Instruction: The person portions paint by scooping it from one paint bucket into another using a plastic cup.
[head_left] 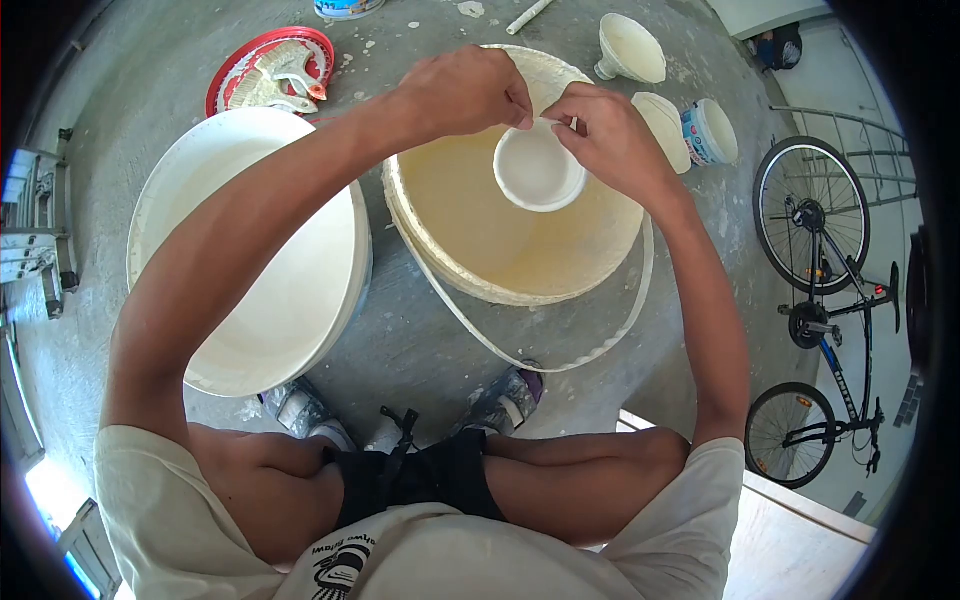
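A small white cup (540, 168) hangs over a large round tub (430, 240) of yellowish, cloudy liquid. My left hand (480, 92) is closed, its fingertips pinched at or just beside the cup's upper rim. On the other side of that rim, my right hand (600, 125) pinches the edge between thumb and finger. The cup's inside looks white; what it contains is hard to tell. Left of the tub stands a big white basin (290, 300) with a pale inside, partly hidden under my left forearm.
A red plate (215, 85) holding a whitish brush lies behind the basin. Behind the tub at right are a white funnel (632, 48), a pale lid (662, 130) and a small labelled bucket (710, 133). A bicycle (825, 250) is at far right.
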